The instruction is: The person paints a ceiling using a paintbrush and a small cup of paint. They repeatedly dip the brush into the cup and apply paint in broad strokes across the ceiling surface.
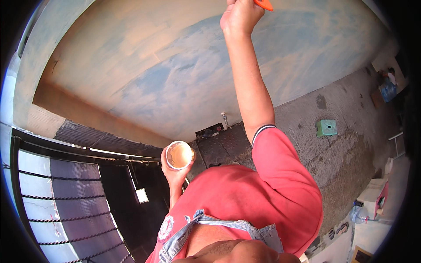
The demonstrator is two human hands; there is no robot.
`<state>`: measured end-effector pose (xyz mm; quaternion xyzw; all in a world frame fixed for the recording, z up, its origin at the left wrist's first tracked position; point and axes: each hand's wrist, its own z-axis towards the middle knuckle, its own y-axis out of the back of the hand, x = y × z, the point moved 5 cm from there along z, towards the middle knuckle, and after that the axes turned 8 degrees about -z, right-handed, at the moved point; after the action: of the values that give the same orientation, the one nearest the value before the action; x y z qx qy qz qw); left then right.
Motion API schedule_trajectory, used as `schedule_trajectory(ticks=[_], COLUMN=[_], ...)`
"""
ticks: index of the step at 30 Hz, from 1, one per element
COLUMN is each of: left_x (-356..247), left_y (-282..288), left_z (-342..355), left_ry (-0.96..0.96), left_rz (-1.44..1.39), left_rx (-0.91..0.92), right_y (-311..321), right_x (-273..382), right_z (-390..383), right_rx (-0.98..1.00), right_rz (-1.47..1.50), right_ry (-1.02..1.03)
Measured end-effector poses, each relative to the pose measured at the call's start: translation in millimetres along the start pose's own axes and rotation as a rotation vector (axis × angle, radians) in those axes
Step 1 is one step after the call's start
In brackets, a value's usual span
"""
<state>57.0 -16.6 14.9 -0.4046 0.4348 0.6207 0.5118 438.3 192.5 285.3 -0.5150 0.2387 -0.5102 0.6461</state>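
Observation:
My left hand (175, 175) is wrapped round a white cup (168, 160), held at chest height with its mouth up. Inside the cup lies a pale cream liquid (180, 155) that looks like paint. My right arm stretches up and forward, and at the top edge of the picture my right hand (242, 18) is closed on a tool with an orange handle (265, 5). The rest of that tool is cut off by the frame. Facing me is a wall (184, 79) with patchy blue-grey and peach colour, streaked in broad strokes.
A tap (224, 117) sticks up at the wall's foot beside a dark floor plate (223, 147). On the rough grey floor stands a green stool (326, 127). Barred metalwork (66, 197) runs along the left. A water bottle (358, 215) and slippers (338, 230) are at lower right.

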Motion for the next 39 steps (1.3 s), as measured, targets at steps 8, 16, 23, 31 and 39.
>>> schedule_trajectory(ticks=[8,16,23,31,39], left_x=[0.6,6.1,8.5,3.5,1.7], left_y=[2.2,7.8,13.0,15.6,15.3], left_z=[-4.9,-3.6,-4.7,0.8,0.2], left_ry=[0.015,-0.02,0.017,0.031,0.011], left_rz=[0.006,-0.014,-0.02,-0.008,-0.029], left_rx=[-0.03,-0.049,-0.081,-0.028,-0.015], right_y=[-21.5,-18.1,19.0,-11.3,-66.6], right_x=[-21.3,-14.2,35.4,73.8,65.3], right_z=[-9.5,-20.6,-65.6,-68.8,-49.1], right_rx=[-0.028,0.018,0.134,0.92,1.234], right_rz=[0.082,0.032,-0.207,-0.918,-1.104], right_ry=[0.001,0.084,0.103,0.961,1.112])
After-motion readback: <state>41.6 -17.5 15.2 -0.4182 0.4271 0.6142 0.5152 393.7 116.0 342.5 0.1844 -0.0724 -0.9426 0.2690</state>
